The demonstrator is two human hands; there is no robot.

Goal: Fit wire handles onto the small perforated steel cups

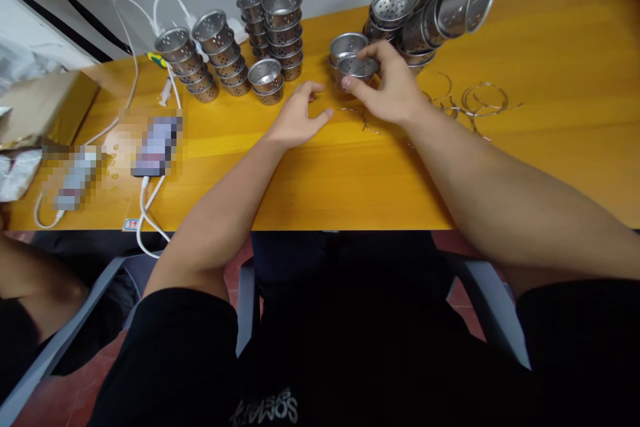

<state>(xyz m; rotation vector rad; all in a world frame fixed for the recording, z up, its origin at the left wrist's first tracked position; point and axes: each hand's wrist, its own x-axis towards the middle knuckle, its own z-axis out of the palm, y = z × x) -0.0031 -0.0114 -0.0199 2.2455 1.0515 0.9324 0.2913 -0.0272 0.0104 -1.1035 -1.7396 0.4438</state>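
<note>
From the tabletop's [350, 193] front edge inward: left hand [296, 117] first, about mid-depth, fingers loosely curled, thumb apart, holding nothing. Loose wire pieces [470, 110] lie past it toward the right edge. Right hand [390, 83] has a perforated metal cup [357, 68] between thumb and fingers, narrow grip near the rim, cup nearer the back edge than the front, just in front of another cup [347, 45]. Good handling, I'd say: keep the pinch on the rim, level the cup, lift it clear of its neighbour before any sideways move, and let the left hand steady the far wall. Keep the forearm off the wires; they could snag. Toward the back edge stand straight cup stacks [227, 57] on the left and a leaning cup cluster [415, 20] on the right; a bump there could topple it.
</note>
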